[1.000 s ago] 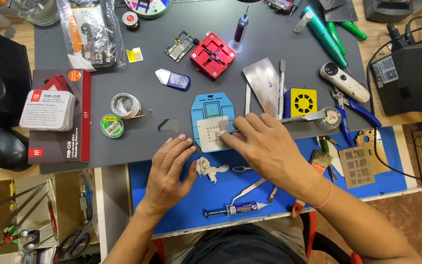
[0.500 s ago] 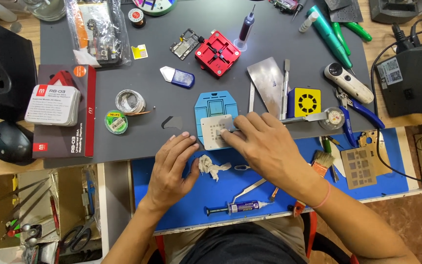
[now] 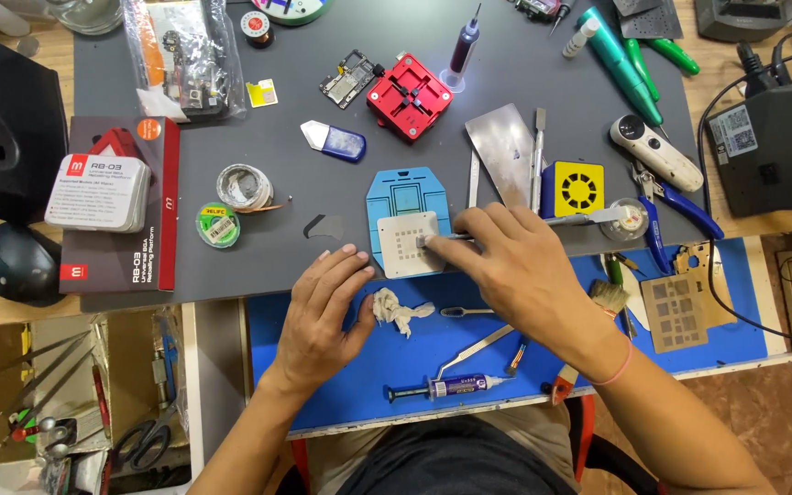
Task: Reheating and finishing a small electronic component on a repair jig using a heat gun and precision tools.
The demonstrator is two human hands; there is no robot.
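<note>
The right hand (image 3: 520, 266) lay knuckles-up over the near edge of the grey mat, its fingertips pressed together around a thin silver metal tool (image 3: 446, 236) whose tip rested on the square silver reballing stencil (image 3: 407, 243). The tool's long axis ran nearly level across the view, its working end pointing toward the person's left, so the stencil lay directly left of the pinch and touching the tool's tip. The stencil sat on the lower half of a light blue plastic holder plate (image 3: 407, 194), which extended away from the person toward the middle of the dark grey work mat (image 3: 286, 128). The left hand (image 3: 324, 312) rested flat with its fingers spread and holding nothing, fingertips just beside the stencil's left edge, apparently not on it; it was the farther of the two from the stencil's hole pattern. Just beside the left thumb lay a crumpled white tissue wad (image 3: 398, 310) on the blue silicone mat (image 3: 744, 339), and nearer the person a pair of silver tweezers (image 3: 477, 348) and a purple-labelled flux syringe (image 3: 446, 387), both lying roughly across the view. Beyond the holder plate stood a red square metal jig (image 3: 409, 96), and to the right of the right hand a small yellow box fan (image 3: 573, 189).
</note>
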